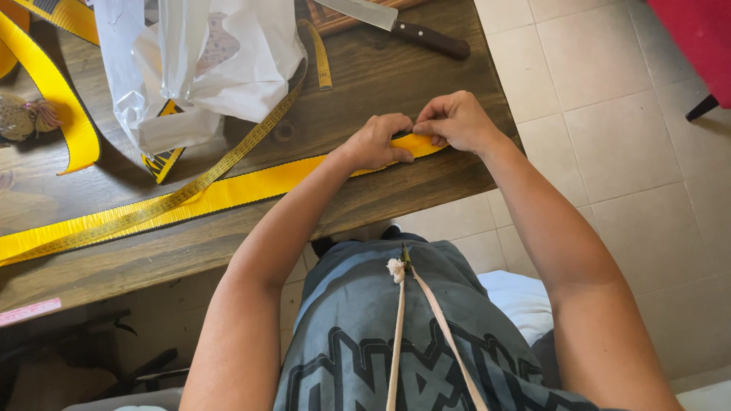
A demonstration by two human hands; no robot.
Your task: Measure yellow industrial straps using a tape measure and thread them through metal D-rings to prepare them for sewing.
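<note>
A long yellow strap (251, 185) lies flat across the dark wooden table (396, 190), running from the left edge to near the right corner. My left hand (378, 141) presses down on its right end with curled fingers. Just to the right, my right hand (455, 119) pinches the tip of the same strap between thumb and fingers. The two hands touch each other over the strap's end. A yellow tape measure (228, 156) lies partly along the strap and curves up toward the back of the table.
A white plastic bag (205, 61) sits at the back left. A knife with a dark wooden handle (430, 38) lies at the back. More yellow strap (61, 99) loops at the far left. Tiled floor (609, 114) is to the right.
</note>
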